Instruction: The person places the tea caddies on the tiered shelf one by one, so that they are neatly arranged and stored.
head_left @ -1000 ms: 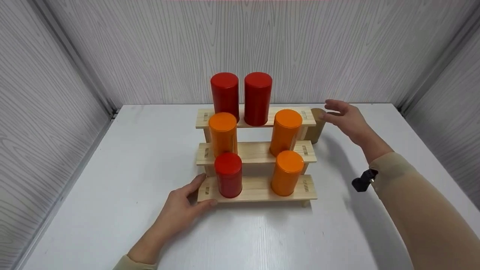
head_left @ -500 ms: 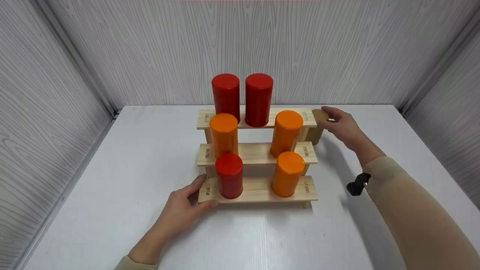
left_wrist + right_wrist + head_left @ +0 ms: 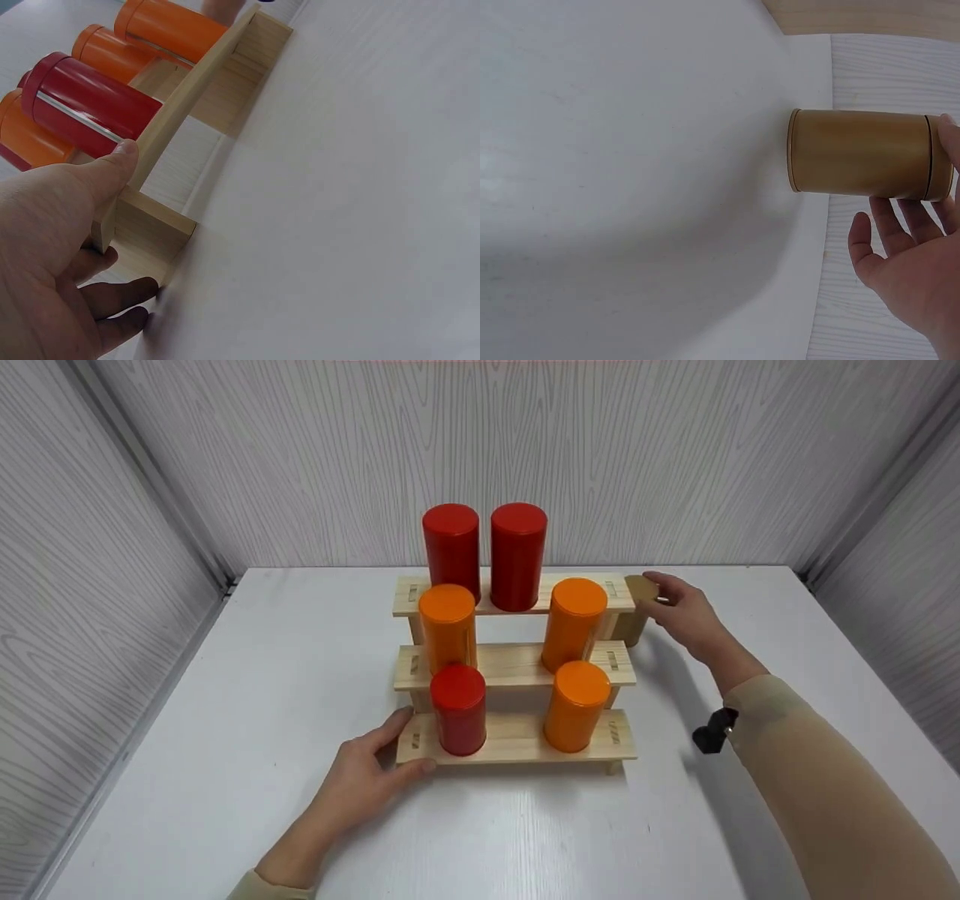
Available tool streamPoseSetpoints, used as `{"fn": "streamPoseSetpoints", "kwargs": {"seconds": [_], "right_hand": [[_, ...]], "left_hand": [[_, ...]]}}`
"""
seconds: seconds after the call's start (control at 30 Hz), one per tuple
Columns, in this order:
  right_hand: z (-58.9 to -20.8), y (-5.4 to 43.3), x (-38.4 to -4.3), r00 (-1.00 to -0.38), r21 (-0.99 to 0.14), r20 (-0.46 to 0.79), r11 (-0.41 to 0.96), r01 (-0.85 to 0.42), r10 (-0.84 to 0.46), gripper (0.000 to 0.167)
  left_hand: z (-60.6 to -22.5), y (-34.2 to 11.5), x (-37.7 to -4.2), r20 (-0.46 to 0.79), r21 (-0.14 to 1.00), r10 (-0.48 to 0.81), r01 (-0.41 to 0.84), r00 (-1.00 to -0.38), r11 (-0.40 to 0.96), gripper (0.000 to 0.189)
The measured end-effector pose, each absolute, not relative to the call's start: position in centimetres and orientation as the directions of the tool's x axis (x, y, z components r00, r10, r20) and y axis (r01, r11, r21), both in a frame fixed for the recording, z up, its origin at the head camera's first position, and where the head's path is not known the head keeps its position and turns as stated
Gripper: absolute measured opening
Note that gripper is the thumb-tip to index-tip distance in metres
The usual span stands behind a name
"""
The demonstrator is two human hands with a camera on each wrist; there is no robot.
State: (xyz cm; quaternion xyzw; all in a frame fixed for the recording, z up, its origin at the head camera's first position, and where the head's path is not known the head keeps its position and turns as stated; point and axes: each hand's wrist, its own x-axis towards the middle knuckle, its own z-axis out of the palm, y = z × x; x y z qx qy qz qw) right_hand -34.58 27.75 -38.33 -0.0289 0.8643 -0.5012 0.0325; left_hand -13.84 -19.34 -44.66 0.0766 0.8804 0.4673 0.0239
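My left hand (image 3: pixel 356 776) holds the left end of the lowest step of a three-tier wooden rack (image 3: pixel 514 739), thumb on the front edge, as the left wrist view also shows. Behind the rack's right end stands a gold canister (image 3: pixel 859 154). My right hand (image 3: pixel 690 619) grips it near its lid, with the thumb on one side and the fingers on the other. Two tall red canisters (image 3: pixel 517 559) stand on the top step, two orange canisters (image 3: pixel 574 626) on the middle one. On the lowest are a shorter red canister (image 3: pixel 458 712) and an orange canister (image 3: pixel 576 709).
The rack stands on a white table (image 3: pixel 525 832). Pale wood-grain panels (image 3: pixel 337 457) wall in its back and both sides. A small black device (image 3: pixel 716 730) is attached at the right sleeve cuff.
My right hand has moved slightly left and its fingers have closed on the gold canister. The left hand stays on the rack, and the canisters have not moved.
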Motion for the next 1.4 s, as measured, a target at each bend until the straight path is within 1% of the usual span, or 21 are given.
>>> {"fn": "streamPoseSetpoints", "kwargs": {"seconds": [0.57,0.8,1.13,1.23,1.4], "right_hand": [[-39.0,27.9,-34.4,-0.996,-0.889,-0.024,0.458,-0.019,-0.088,0.069],[-39.1,27.8,-34.4,-0.997,-0.897,-0.041,0.441,0.004,-0.073,0.070],[-38.8,27.9,-34.5,-0.998,-0.899,-0.022,0.439,-0.004,-0.054,0.067],[-38.6,28.2,-34.4,-0.999,-0.897,-0.016,0.443,-0.008,-0.049,0.069],[-38.2,28.9,-34.2,-0.999,-0.896,-0.019,0.443,0.001,-0.037,0.076]], "left_hand": [[-44.8,-19.3,-13.7,0.021,0.835,0.151,0.100,-0.988,0.542,0.096],[-44.9,-19.3,-13.7,0.009,0.830,0.138,0.085,-0.990,0.551,0.095],[-45.0,-19.3,-13.9,0.013,0.829,0.146,0.092,-0.989,0.552,0.097],[-45.1,-19.2,-14.0,0.009,0.826,0.146,0.090,-0.989,0.556,0.098],[-45.0,-19.0,-14.2,0.004,0.828,0.144,0.084,-0.990,0.554,0.097]]}}
